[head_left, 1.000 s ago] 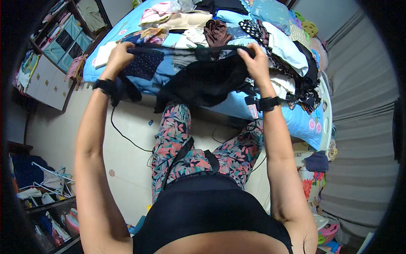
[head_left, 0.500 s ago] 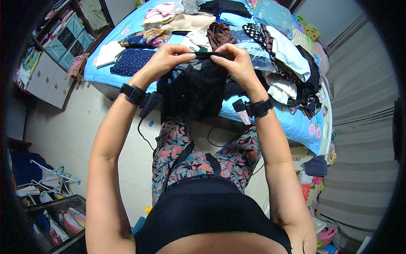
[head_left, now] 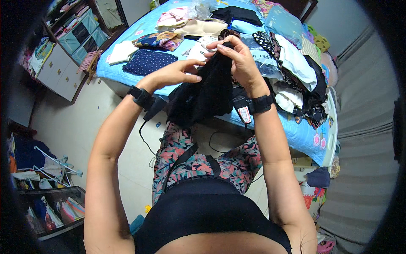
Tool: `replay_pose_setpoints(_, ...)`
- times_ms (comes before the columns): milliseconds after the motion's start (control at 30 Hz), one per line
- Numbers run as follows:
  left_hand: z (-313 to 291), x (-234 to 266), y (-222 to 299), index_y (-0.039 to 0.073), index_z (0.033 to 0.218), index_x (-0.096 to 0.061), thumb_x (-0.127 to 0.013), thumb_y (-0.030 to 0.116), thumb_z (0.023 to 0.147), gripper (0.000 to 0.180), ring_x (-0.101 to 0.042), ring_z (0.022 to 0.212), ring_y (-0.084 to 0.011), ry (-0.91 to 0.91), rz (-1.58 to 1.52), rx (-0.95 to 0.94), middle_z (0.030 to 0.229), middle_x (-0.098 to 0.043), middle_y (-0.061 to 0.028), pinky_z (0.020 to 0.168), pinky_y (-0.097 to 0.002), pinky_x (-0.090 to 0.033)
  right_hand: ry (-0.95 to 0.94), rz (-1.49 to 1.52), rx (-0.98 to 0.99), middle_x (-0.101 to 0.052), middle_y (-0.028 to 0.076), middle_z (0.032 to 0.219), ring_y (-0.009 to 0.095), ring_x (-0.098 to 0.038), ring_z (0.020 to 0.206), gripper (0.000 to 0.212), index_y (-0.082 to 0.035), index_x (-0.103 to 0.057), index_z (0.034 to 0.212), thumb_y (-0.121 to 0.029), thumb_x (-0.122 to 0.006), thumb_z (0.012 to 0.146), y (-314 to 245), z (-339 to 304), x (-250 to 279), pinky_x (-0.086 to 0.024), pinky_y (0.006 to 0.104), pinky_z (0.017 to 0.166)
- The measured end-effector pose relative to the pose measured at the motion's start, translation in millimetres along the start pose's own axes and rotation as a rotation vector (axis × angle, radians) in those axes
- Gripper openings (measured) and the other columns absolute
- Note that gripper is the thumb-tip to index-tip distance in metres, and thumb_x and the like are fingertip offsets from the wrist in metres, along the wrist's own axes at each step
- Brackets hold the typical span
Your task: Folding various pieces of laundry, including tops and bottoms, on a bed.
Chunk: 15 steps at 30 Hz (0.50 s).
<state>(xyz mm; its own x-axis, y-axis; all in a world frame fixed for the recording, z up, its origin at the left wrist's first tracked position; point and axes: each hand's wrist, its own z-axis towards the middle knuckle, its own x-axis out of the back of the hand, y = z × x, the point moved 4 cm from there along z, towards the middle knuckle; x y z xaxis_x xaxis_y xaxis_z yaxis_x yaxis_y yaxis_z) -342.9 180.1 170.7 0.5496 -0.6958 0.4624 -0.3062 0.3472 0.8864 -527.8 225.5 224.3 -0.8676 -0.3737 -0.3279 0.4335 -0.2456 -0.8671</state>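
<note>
A dark, soft black garment (head_left: 205, 95) hangs in front of me over the near edge of the bed, bunched at its top; its kind does not show. My right hand (head_left: 240, 61) pinches the gathered upper edge between thumb and fingers. Beside the garment's left side is my left hand (head_left: 179, 75), its thumb and fingers apart; the fingertips are close to the cloth, and whether they touch it is unclear. Past my left hand lies a folded navy dotted garment (head_left: 148, 62). A brown bunched cloth (head_left: 228, 34) shows just behind my right hand.
The bed (head_left: 109, 67) has a light blue cover and carries several folded clothes. A heap of white and black clothes (head_left: 296, 72) lies at its right. White drawers (head_left: 59, 70) stand far left; hangers (head_left: 55, 167) and an open dark drawer (head_left: 50, 211) are at lower left. A grey curtain (head_left: 363, 118) hangs right.
My left hand has let go of the garment's top edge and moved slightly down. The garment, stretched between both hands before, now hangs gathered from my right hand. The view has shifted a little.
</note>
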Motion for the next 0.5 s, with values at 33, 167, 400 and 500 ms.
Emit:
replay_pose_setpoints(33,4,-1,-19,0.002,0.129,-0.058,-0.069,0.019,0.089,0.045,-0.058,0.098,-0.0154,0.012,-0.023,-0.026,0.105,-0.065,-0.0085,0.091,-0.0293,-0.045,-0.013,0.013,0.001,-0.07,0.013,0.105,0.021,-0.068,0.097,0.01,-0.004,-0.059,0.102,-0.007,-0.062,0.093,-4,1,-2,-0.054,0.0323,0.089)
replay_pose_setpoints(167,-13,21,13,0.004,0.101,-0.073,-0.074,0.022,0.086,0.023,-0.055,0.071,-0.0049,0.246,0.103,0.192,0.08,-0.063,0.0033,0.066,-0.0212,-0.045,0.044,-0.184,0.103,-0.069,0.013,0.115,0.02,-0.064,0.109,0.006,-0.008,-0.059,0.099,-0.01,-0.062,0.094,-23,4,22,-0.049,0.0331,0.099)
replay_pose_setpoints(400,-88,110,62,0.007,0.105,-0.072,-0.065,0.022,0.095,0.019,-0.062,0.08,-0.0037,0.538,-0.145,-0.073,0.093,-0.069,0.0027,0.074,-0.0189,-0.048,-0.116,-0.366,0.01,-0.056,-0.004,0.089,0.005,-0.052,0.08,0.027,-0.009,-0.058,0.098,-0.017,-0.079,0.082,2,42,-4,-0.042,0.0196,0.073)
replay_pose_setpoints(500,-142,154,69,0.004,0.108,-0.071,-0.063,0.019,0.096,0.02,-0.064,0.079,-0.0051,0.792,-0.026,-0.074,0.094,-0.07,0.0017,0.071,-0.0199,-0.051,-0.22,-0.688,0.036,-0.06,-0.003,0.089,0.006,-0.059,0.083,0.038,-0.01,-0.057,0.107,-0.021,-0.081,0.08,14,59,-31,-0.046,0.0204,0.072)
